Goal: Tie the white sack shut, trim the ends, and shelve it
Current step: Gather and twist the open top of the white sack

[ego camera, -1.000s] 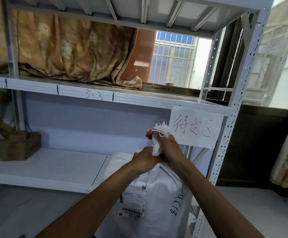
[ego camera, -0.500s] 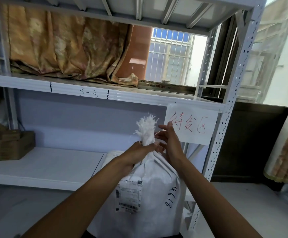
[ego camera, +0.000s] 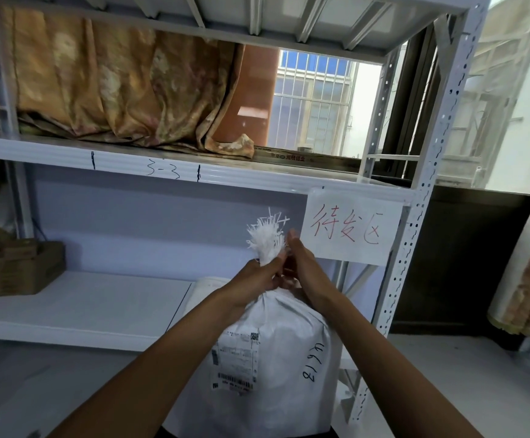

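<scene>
My left hand (ego camera: 259, 275) pinches the white sack (ego camera: 276, 352) by its gathered neck, just under the frayed tuft (ego camera: 267, 237), so the mouth cannot spread. My right hand (ego camera: 301, 270) cups the neck's other side, steadying it for tying.

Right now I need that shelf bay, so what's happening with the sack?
A person is closing a white woven sack standing before the white metal shelving. The left hand pinches its gathered neck under the frayed top; the right hand works beside it. No tie is visible, and it isn't shelved.
</scene>
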